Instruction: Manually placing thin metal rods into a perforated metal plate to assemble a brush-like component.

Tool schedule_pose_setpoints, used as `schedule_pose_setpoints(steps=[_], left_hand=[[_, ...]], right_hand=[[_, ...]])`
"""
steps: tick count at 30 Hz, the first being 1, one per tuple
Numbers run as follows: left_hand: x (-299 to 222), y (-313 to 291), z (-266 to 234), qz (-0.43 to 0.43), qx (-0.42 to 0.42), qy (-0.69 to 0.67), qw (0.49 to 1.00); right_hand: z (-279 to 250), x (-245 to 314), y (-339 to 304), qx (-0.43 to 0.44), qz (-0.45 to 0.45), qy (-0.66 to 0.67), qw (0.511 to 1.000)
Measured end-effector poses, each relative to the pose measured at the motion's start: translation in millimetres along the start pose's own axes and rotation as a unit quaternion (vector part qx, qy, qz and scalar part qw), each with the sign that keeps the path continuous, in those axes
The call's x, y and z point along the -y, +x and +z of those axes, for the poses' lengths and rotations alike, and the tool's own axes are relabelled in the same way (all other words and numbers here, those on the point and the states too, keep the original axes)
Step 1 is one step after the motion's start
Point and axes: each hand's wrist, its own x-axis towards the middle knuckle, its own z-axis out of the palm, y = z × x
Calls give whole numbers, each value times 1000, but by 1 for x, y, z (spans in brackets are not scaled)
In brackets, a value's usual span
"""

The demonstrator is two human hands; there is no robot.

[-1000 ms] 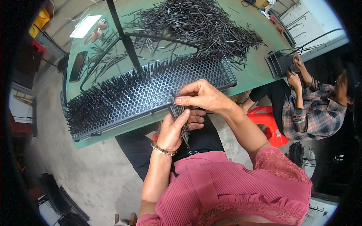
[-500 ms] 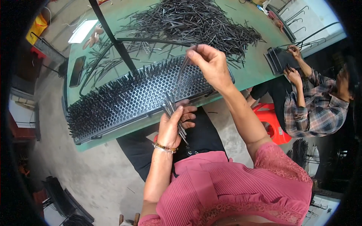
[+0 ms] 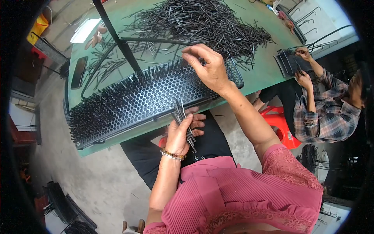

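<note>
A bundle of thin dark metal rods (image 3: 183,121) lies in my left hand (image 3: 181,134), with the thumb pressed across it and the other fingers partly spread behind. My left hand is just off the near edge of a long black perforated tray (image 3: 156,95). Over the far right part of that tray, my right hand (image 3: 210,68) has thumb and forefinger pinched close to the upright rods (image 3: 156,74) along the far edge. What the pinch holds is too small to make out. Upright rods crowd the tray's left end and far side, while bare holes show in the middle and right.
A large pile of loose rods (image 3: 210,23) covers the far part of the green table (image 3: 261,74). A black post (image 3: 117,39) rises behind the tray. A phone (image 3: 79,72) lies at the left. A co-worker (image 3: 323,105) sits at the right beside a red stool (image 3: 278,124).
My right hand has moved left and slightly down with a rod that was visible in its fingers, reaching the row of upright rods. My left hand has shifted slightly right with its bundle.
</note>
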Motion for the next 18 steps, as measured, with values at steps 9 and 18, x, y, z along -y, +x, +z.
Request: schedule_pose_setpoints(steps=[9, 18], left_hand=[[1, -2, -2, 3, 0, 2, 1000], [1, -2, -2, 4, -4, -6, 1000]], right_hand=[[2, -8, -2, -7, -33, -39, 999], [3, -4, -8, -76, 51, -45, 995]])
